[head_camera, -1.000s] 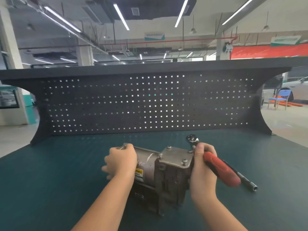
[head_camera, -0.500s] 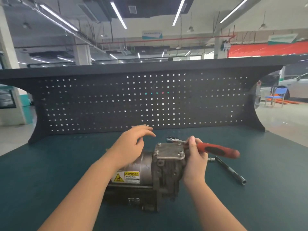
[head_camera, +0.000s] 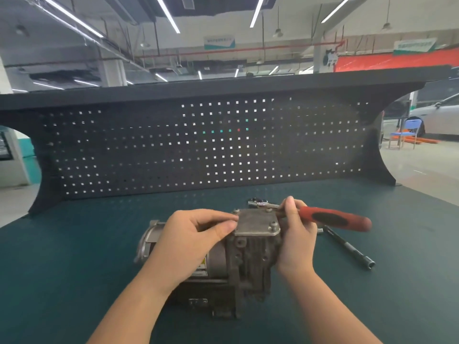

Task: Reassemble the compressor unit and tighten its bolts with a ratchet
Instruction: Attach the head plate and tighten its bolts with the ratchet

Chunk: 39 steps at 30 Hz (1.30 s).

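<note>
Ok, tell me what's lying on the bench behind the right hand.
A long dark extension bar lies on the green bench, socket end toward the person. Its far end passes behind the right hand and ratchet, so that part stays hidden.

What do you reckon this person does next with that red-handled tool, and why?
Probably lower the ratchet head onto a far bolt of the cover plate. The right hand grips it near the head, which hovers just beyond the plate's far edge, not seated on any bolt. The left hand pinches the plate's near-left edge, seemingly steadying it on the compressor.
</note>
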Tool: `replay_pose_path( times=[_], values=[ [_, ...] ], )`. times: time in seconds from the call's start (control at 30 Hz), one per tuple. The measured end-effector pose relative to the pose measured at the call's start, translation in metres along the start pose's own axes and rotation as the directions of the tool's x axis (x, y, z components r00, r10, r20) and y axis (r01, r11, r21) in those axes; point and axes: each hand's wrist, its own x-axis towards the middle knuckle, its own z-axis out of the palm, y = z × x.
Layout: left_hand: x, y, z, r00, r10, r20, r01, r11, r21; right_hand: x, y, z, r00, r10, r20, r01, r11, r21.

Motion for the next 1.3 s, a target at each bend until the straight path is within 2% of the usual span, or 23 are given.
replay_pose_path(
  times=[0.3, 0.53, 0.7, 0.87, 0.93, 1.07, 1.13, 1.3],
  values=[
    [-0.001, -0.010, 0.007, 0.990, 0.081, -0.116, -0.083, 0.996, -0.013, -0.001, -0.002, 0.001, 1.000, 0.011, -0.012, -0.011, 1.000, -0.007],
    [0.002, -0.016, 0.008, 0.983, 0.148, -0.108, -0.148, 0.989, 0.002, -0.002, -0.004, 0.000, 1.000, -0.016, 0.004, 0.016, 0.999, -0.041],
    [0.004, -0.017, 0.002, 0.977, 0.211, -0.012, -0.211, 0.977, 0.006, -0.004, -0.004, 0.001, 1.000, -0.014, -0.024, 0.013, 0.999, -0.031],
    [0.006, -0.012, -0.003, 0.990, 0.126, 0.060, -0.122, 0.990, -0.069, -0.004, -0.005, 0.001, 0.999, -0.005, -0.047, 0.005, 1.000, -0.011],
    [0.010, -0.002, -0.001, 0.986, 0.139, 0.087, -0.133, 0.988, -0.073, -0.004, -0.005, 0.001, 0.999, -0.002, -0.047, 0.003, 1.000, 0.004],
    [0.021, 0.019, 0.024, 0.964, 0.145, 0.223, -0.176, 0.976, 0.126, -0.004, -0.004, 0.000, 0.999, -0.006, -0.038, 0.008, 0.999, 0.045],
    [0.022, 0.021, 0.037, 0.959, 0.093, 0.269, -0.132, 0.982, 0.132, -0.003, -0.002, -0.002, 0.999, -0.029, -0.029, 0.030, 0.999, 0.029],
    [0.018, 0.010, 0.046, 0.984, 0.052, 0.169, -0.063, 0.996, 0.058, 0.005, -0.010, -0.006, 0.992, -0.113, -0.054, 0.111, 0.993, -0.036]
  ],
)
